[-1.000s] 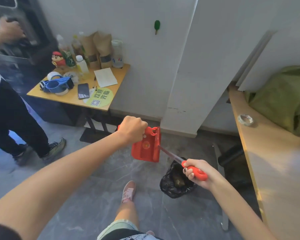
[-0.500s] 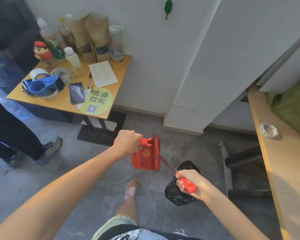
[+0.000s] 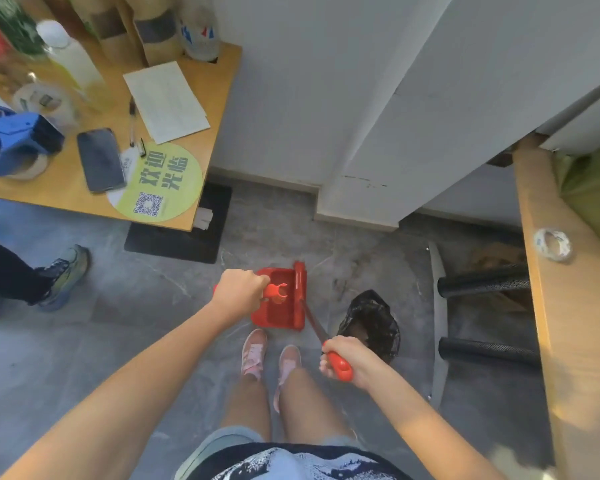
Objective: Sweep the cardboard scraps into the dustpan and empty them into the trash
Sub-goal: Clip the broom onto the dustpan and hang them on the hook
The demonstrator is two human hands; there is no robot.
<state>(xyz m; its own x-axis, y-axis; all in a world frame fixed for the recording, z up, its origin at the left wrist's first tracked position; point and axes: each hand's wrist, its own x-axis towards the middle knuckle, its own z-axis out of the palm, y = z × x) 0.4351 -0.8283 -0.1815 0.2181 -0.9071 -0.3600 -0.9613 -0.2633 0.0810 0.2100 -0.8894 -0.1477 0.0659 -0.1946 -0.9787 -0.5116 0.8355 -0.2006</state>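
Observation:
My left hand [image 3: 239, 291] grips the handle of a red dustpan [image 3: 279, 306], which hangs above the grey floor just ahead of my feet. My right hand [image 3: 343, 358] is closed on the red handle of a small broom [image 3: 338, 367]; its thin shaft runs up-left and its red head [image 3: 300, 289] lies against the dustpan's right edge. A black trash bag [image 3: 371, 320] stands open on the floor right of the dustpan, beyond my right hand. No cardboard scraps are visible in the pan or on the floor.
A wooden table [image 3: 66, 188] at the left holds a phone, tape dispenser, bottles and paper. Another person's leg and shoe [image 3: 63, 271] stand at the far left. A wooden bench [image 3: 568, 306] with a tape roll runs along the right, black bars [image 3: 482, 285] beneath it. A white wall pillar [image 3: 378, 133] rises ahead.
The view has tilted down and moved closer. The dustpan and broom have come lower and nearer my feet, staying left of the trash bag. Both hands keep their grips.

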